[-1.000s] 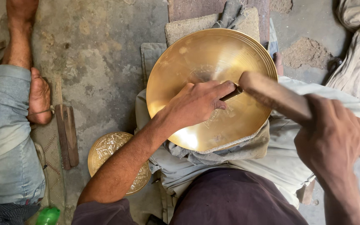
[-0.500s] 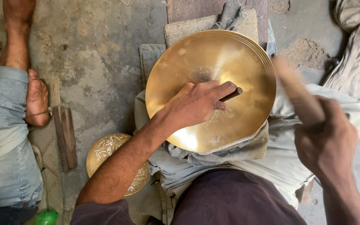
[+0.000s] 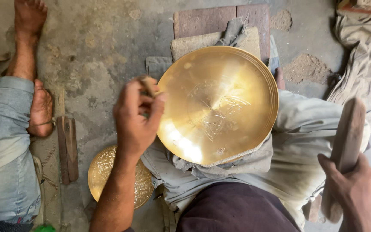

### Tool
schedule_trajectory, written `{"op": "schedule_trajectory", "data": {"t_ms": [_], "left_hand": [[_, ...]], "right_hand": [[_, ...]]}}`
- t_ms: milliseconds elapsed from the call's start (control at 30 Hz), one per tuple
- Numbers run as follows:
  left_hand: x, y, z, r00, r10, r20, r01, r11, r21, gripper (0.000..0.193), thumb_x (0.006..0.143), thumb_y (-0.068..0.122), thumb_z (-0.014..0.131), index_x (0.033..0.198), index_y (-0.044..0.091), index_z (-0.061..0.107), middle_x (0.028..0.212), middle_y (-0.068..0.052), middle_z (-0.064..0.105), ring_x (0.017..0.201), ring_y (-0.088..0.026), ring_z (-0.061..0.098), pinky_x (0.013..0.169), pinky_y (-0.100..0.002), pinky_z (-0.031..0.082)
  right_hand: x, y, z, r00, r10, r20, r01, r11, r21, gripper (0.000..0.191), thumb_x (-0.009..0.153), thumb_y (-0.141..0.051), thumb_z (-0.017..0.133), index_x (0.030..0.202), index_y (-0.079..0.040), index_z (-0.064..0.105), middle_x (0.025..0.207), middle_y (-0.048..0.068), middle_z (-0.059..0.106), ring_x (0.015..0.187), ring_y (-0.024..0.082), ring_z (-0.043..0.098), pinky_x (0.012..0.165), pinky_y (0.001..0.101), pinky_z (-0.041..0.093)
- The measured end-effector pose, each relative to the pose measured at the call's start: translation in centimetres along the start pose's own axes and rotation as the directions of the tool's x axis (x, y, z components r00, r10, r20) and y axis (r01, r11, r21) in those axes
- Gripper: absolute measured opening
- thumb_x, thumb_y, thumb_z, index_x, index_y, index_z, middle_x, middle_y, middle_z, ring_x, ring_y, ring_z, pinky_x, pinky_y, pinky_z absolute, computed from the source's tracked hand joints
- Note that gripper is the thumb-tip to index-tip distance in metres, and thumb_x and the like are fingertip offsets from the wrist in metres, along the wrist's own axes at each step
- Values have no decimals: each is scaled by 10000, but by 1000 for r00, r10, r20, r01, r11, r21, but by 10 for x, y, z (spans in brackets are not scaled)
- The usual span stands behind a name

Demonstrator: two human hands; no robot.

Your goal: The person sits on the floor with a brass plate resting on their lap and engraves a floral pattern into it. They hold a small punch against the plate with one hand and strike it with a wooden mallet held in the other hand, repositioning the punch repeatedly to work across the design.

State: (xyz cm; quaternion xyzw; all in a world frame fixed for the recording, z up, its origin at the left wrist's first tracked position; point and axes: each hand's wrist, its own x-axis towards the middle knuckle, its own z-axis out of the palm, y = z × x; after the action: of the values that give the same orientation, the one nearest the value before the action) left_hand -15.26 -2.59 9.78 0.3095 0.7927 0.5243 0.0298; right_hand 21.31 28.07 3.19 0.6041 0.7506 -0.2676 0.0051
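The left forearm rises from the bottom edge of the frame, left of centre, bare to the wrist and leaning slightly rightward. The left hand [image 3: 136,118] sits in the middle-left of the frame, back toward the camera, its fingers [image 3: 151,105] curled inward and pinched closed on something small and slim at their tips. The right hand [image 3: 348,184] is in the lower right corner, knuckles up, wrapped in a closed fist, its forearm running off the bottom edge. The two hands are well apart.
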Motion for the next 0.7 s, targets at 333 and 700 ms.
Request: {"op": "schedule_trajectory", "data": {"t_ms": [333, 700], "left_hand": [[-7, -17, -6, 979, -196, -50, 200, 976, 90, 324, 994, 200, 683, 1274, 46, 627, 861, -73, 752, 648, -134, 717, 601, -309, 556], [-93, -19, 33, 925, -222, -308, 235, 972, 7, 258, 981, 241, 645, 1148, 57, 574, 830, -102, 713, 726, -251, 722, 655, -393, 567]], "right_hand": [[8, 49, 25, 996, 61, 71, -87, 885, 458, 382, 867, -248, 815, 1041, 76, 714, 906, 155, 738, 772, 227, 685, 707, 379, 539], [-43, 52, 8, 992, -118, -50, 126, 833, 539, 416, 820, -229, 841, 1081, 79, 739, 935, 177, 765, 828, 218, 698, 754, 376, 546]]}}
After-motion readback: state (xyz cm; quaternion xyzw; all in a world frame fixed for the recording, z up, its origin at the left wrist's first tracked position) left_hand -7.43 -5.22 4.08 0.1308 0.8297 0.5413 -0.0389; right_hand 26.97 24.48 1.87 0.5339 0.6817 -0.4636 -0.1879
